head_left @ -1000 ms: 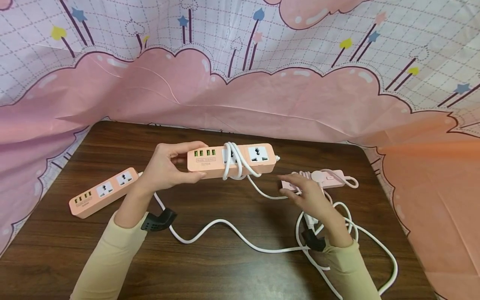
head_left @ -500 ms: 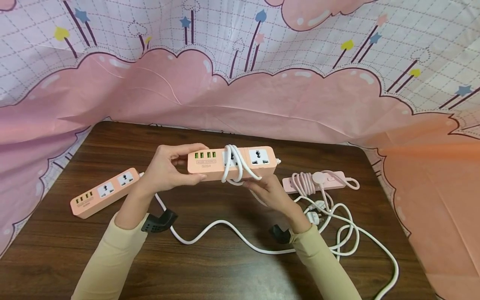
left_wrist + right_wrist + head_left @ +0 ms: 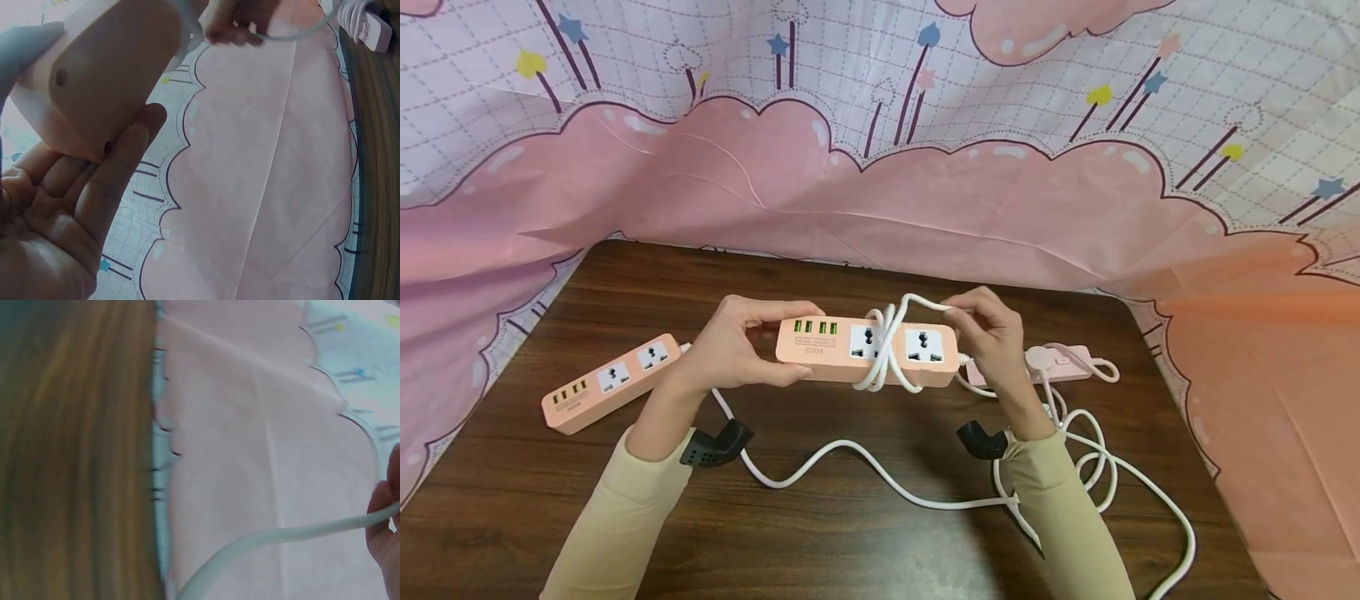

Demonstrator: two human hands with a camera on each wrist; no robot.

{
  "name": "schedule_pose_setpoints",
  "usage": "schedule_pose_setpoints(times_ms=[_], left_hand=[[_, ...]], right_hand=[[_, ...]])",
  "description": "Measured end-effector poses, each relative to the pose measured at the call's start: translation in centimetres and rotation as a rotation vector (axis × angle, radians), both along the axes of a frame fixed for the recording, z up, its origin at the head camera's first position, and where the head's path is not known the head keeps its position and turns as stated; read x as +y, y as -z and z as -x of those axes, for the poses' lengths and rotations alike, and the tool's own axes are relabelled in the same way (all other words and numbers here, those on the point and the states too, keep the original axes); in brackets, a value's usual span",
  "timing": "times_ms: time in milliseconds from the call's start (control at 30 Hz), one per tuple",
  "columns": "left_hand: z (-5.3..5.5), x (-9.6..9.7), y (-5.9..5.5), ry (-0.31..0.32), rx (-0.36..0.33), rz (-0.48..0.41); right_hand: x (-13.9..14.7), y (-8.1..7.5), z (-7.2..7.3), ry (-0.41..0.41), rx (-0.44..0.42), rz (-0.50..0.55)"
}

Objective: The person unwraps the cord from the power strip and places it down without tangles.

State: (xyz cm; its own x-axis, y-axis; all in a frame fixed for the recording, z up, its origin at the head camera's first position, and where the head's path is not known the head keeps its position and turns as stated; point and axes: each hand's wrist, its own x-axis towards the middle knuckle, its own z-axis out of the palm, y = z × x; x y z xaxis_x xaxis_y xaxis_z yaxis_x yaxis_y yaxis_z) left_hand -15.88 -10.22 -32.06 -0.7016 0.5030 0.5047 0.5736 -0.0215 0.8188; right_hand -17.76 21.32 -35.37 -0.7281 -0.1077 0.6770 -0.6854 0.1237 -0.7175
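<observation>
My left hand grips the left end of a peach power strip, held up above the table; thumb and fingers lie on opposite long sides. White cord is looped several times around the strip's middle, partly over one socket. Beyond the strip's right end, my right hand pinches a length of that cord near its upper edge. In the left wrist view, the end face of the power strip sits against the left fingers. The right wrist view has the cord running to the right fingertips.
A second peach power strip lies on the table at left, its white cord snaking rightward. At right lies a pink power strip with cord wound on it, partly behind my right hand. Tangled white cords lie in front of it.
My right hand came left from above the pink strip to underneath the held strip, then rose to its upper right, pulling cord over the top. The held strip dropped slightly in view.
</observation>
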Motion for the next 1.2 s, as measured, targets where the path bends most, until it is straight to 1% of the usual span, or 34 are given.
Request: schedule_pose_setpoints(times_ms=[67,133,200,267,300,367,433,500,600,667,700,767,867,933,1000,1033,1067,1100,1133,1200], left_hand=[[0.1,-0.2,0.1,-0.032,-0.008,0.008],[0.2,-0.4,0.2,-0.067,-0.013,0.008],[0.3,-0.6,0.3,-0.105,-0.012,0.008],[0.4,-0.6,0.4,-0.138,-0.008,0.009],[0.4,-0.7,0.4,-0.154,-0.002,0.012],[0.5,-0.7,0.5,-0.183,0.007,0.016],[0.6,-0.7,0.5,-0.201,0.01,0.01],[0.6,-0.8,0.5,-0.213,0.005,-0.007],[0.6,-0.9,0.4,-0.209,-0.007,-0.034],[0.5,-0.9,0.3,-0.187,-0.018,-0.045],[0.5,-1.0,0.3,-0.17,-0.021,-0.044],[0.4,-1.1,0.3,-0.129,-0.017,-0.034],[0.2,-1.2,0.4,-0.068,-0.016,-0.008],[0.2,-1.4,0.5,-0.044,-0.015,0.013],[0.2,-1.5,0.6,-0.038,-0.026,0.027],[0.3,-1.6,0.7,-0.042,-0.03,0.031],[0.3,-1.7,0.8,-0.049,-0.033,0.036],[0.4,-1.8,0.9,-0.06,-0.036,0.04],[0.5,-1.9,1.0,-0.07,-0.041,0.042],[0.6,-2.1,1.1,-0.091,-0.056,0.041]], right_hand=[[0.7,-0.9,-0.4,0.042,-0.004,0.023],[1.4,-1.6,-1.0,0.027,-0.007,0.054],[1.9,-2.1,-1.6,-0.033,-0.004,0.069],[2.4,-2.4,-2.3,-0.124,0.004,0.045],[2.6,-2.5,-2.6,-0.168,0.009,0.009],[2.9,-2.5,-3.1,-0.232,0.015,-0.099],[3.1,-2.3,-3.5,-0.248,0.008,-0.252],[3.1,-2.1,-3.7,-0.2,-0.011,-0.418],[2.9,-1.6,-3.6,-0.057,-0.039,-0.614],[2.6,-1.3,-3.3,0.074,-0.043,-0.672],[2.4,-1.2,-3.0,0.145,-0.042,-0.676],[2.1,-1.2,-2.4,0.292,-0.064,-0.635],[2.2,-1.6,-1.6,0.491,-0.12,-0.48],[2.5,-2.1,-1.3,0.581,-0.171,-0.339],[3.0,-2.8,-1.3,0.63,-0.197,-0.183],[3.3,-3.2,-1.4,0.635,-0.203,-0.093],[3.5,-3.5,-1.6,0.615,-0.205,0.016],[3.8,-3.9,-1.8,0.575,-0.2,0.13],[4.2,-4.2,-2.0,0.522,-0.186,0.241],[4.8,-4.8,-2.6,0.367,-0.131,0.448]])
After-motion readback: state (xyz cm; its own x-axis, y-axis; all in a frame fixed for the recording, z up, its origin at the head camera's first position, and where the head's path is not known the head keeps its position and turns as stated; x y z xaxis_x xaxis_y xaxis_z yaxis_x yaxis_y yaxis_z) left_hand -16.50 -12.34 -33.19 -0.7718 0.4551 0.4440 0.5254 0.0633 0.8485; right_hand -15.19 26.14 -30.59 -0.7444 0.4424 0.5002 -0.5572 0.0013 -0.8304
